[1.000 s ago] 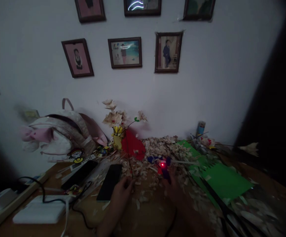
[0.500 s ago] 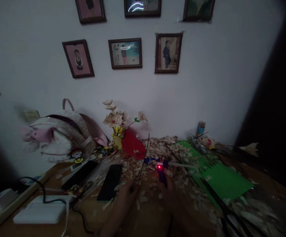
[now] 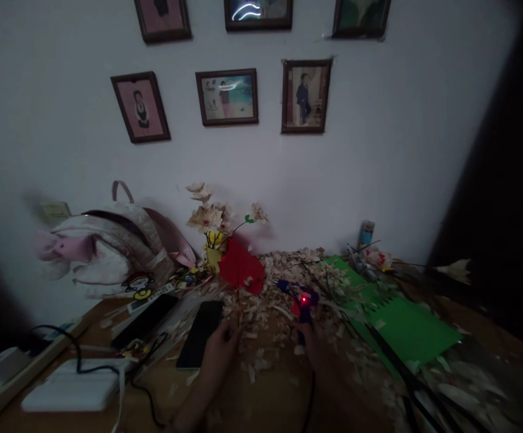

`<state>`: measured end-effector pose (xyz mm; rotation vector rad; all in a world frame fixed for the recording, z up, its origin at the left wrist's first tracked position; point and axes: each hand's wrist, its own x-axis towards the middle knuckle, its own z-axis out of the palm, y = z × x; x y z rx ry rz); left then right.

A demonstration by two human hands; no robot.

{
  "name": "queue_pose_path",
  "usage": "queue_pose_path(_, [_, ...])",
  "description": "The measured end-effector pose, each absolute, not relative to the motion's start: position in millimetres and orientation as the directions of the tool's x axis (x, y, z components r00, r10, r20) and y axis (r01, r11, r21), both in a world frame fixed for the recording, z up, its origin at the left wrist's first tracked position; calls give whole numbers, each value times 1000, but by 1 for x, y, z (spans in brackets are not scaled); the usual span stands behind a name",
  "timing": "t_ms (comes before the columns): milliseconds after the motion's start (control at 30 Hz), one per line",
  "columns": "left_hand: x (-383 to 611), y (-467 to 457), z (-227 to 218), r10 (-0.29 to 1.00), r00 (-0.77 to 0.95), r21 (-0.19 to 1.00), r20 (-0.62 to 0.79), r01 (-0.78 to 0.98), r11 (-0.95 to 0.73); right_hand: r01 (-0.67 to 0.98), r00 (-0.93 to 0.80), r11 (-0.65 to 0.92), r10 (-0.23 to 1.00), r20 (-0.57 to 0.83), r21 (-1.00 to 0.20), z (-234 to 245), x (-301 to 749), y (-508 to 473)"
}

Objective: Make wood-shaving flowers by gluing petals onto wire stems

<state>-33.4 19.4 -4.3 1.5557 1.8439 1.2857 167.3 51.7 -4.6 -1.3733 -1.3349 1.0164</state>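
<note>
My right hand (image 3: 316, 344) is closed round the handle of a blue hot glue gun (image 3: 306, 313). Its small red light glows, and the nozzle points left over the scraps. A dark cord (image 3: 309, 402) runs down from it. To the left, my left hand (image 3: 220, 347) is pinched beside a black phone (image 3: 201, 331). A thin stem (image 3: 238, 299), faint in the dim light, rises from those fingertips. The hands are apart. Pale dried scraps (image 3: 261, 316) lie between and beyond them.
Behind stand a yellow vase (image 3: 213, 260) of pale handmade flowers and a red sheet (image 3: 241, 267). Green paper (image 3: 417, 331) and large scissors (image 3: 408, 376) lie right. At left are a backpack (image 3: 108, 240), a white box-like device (image 3: 70, 385), cables and a power strip (image 3: 22, 382).
My left hand has moved left and slightly up, carrying the thin stem away from the glue gun. My right hand has shifted the glue gun a little right.
</note>
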Motion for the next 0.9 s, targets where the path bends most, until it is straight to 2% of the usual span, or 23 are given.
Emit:
queue_pose_path(100, [-28,15,0,925,-274,841,264,535,-81,270,85,0,996,24,-963,-7,172,53])
queue_pose_path(167, [-22,10,3,923,-268,846,275,523,-100,399,81,-4,996,31,-917,-7,173,50])
queue_pose_path(267, [-17,5,7,921,-272,860,280,498,-114,684,-34,88,995,89,-724,-8,172,42])
queue_pose_path(333, [-17,4,10,918,-284,873,277,474,-117,774,-128,197,979,156,-602,-8,170,38])
queue_pose_path(433, [-18,3,11,922,-284,886,262,449,-113,813,-203,295,952,230,-502,-8,168,34])
queue_pose_path(533, [-17,3,10,927,-265,881,264,458,-119,844,-222,295,953,209,-449,-6,167,33])
queue_pose_path(733, [-13,1,9,928,-261,865,265,490,-109,847,-215,258,966,145,-466,2,167,31])
queue_pose_path(900, [-11,0,11,927,-265,863,266,493,-106,832,-240,299,954,181,-467,5,164,31])
